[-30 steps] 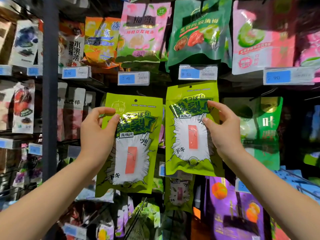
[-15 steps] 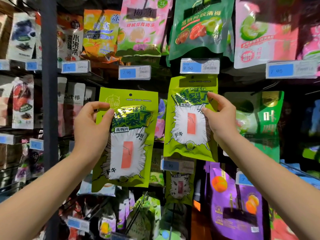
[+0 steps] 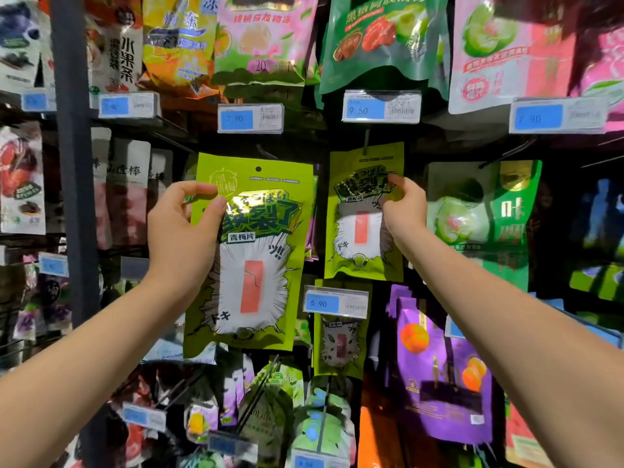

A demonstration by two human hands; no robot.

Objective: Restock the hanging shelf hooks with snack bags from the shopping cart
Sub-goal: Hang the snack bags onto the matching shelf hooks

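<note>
Lately the right bag (image 3: 358, 231) had gone farther back, its top at the hook (image 3: 366, 143), likely threaded; right hand (image 3: 405, 214) fingers pinched its upper edge. Left hand (image 3: 182, 231) still pinched the near left bag (image 3: 256, 282), unhung, next up.

Measured from the small lime-green foil snack bag (image 3: 363, 214) at the thin metal hook (image 3: 365, 143). Above it: closed off by a white-and-blue plastic price tag (image 3: 381, 106) and a glossy dark green pouch (image 3: 378, 38). To its left: a narrow dark gap, bounded by the larger lime-green foil snack bag (image 3: 250, 251). To its right: a pale green pouch (image 3: 472, 217), close. Below it: a second price tag (image 3: 336, 302), just beside its lower edge.
</note>
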